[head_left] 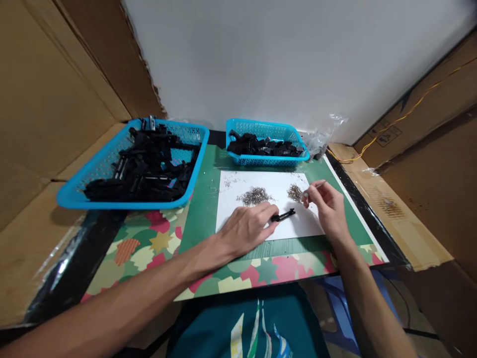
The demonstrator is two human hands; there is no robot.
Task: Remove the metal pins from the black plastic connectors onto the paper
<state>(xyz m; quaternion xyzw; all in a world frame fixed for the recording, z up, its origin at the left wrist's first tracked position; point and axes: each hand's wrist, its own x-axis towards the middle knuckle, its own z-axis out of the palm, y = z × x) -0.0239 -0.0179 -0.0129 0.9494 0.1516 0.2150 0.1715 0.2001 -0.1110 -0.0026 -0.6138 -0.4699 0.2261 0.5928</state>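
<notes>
My left hand (248, 226) rests on the white sheet, its fingers closed on one end of a slim black plastic part (286, 215). The part's free end points right, and its gripped end is hidden by the fingers. To the right, my right hand (328, 204) pinches a thin metal tool (318, 185), perhaps tweezers; its tip is too small to make out. Close to those fingers lies a small pile of tiny metal pieces (294, 192), which look like springs. A larger pile of similar pieces (255, 195) spreads just beyond my left hand.
A large blue basket (201, 164) full of black parts stands at left. Behind the white paper (227, 214) is a smaller blue basket (268, 160) of black pieces, with a clear plastic bag (320, 141) beside it. Cardboard walls (428, 164) flank the table; a yellow wire (402, 117) hangs at right.
</notes>
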